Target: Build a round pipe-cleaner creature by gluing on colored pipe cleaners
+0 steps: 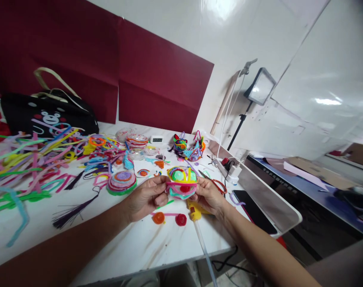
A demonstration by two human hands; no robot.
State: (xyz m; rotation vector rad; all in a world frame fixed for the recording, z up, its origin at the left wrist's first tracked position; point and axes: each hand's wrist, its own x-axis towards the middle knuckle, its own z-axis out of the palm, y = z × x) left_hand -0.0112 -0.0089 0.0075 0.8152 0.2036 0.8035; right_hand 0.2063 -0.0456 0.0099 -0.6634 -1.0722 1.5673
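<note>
Head view: a heap of bright pipe cleaners spreads over the left of the white tabletop, with a black bag behind it. A purple tassel and a coiled disc lie near the left forearm. An orange coil and a red coil sit in front; to the right are orange-handled scissors and a dark phone.

The right hand and its wrist partly cover the yellow glue gun, whose long pale stick runs past the near edge. The far side of the held piece is hidden, and its small details blur.

That craft piece is raised above the tabletop, pinched at its sides between the left hand and the right hand. It shows two green discs, an upright yellow strip, a pink band across, red below and turquoise underneath.
</note>
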